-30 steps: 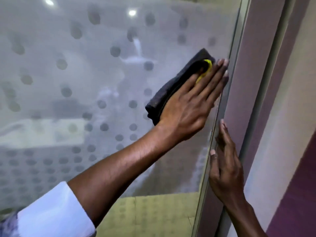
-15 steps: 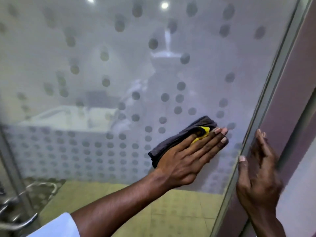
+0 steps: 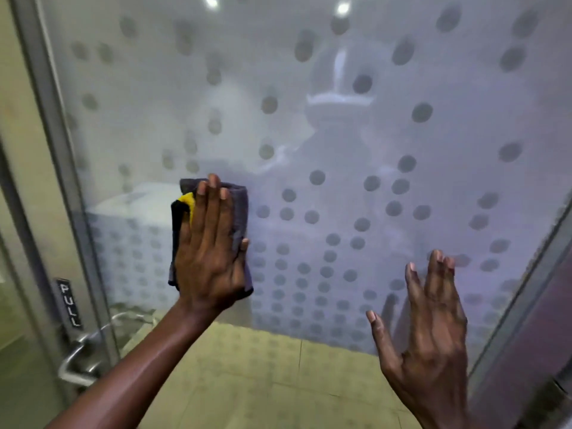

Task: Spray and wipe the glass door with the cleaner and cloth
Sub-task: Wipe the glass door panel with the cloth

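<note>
Currently, your left hand point(image 3: 210, 252) presses the cloth point(image 3: 240, 205) flat against the glass door point(image 3: 371, 134), left of centre. Its grip is not closed: the fingers lie straight and together over the cloth, pointing up, with the thumb at the cloth's right edge. The cloth is grey and folded, with a yellow and black patch showing at its upper left.

Your right hand point(image 3: 433, 329) is raised low on the right, well apart from the cloth. Its grip is spread, fingers straight and thumb out. Blur prevents confirming contact with the glass.

The glass is frosted with a grey dot pattern. At the left edge, a metal handle point(image 3: 77, 357) sits below a PULL label point(image 3: 69, 301). A frame point(image 3: 526, 305) runs along the right edge. A tiled floor point(image 3: 278, 382) shows through the clear lower strip.
</note>
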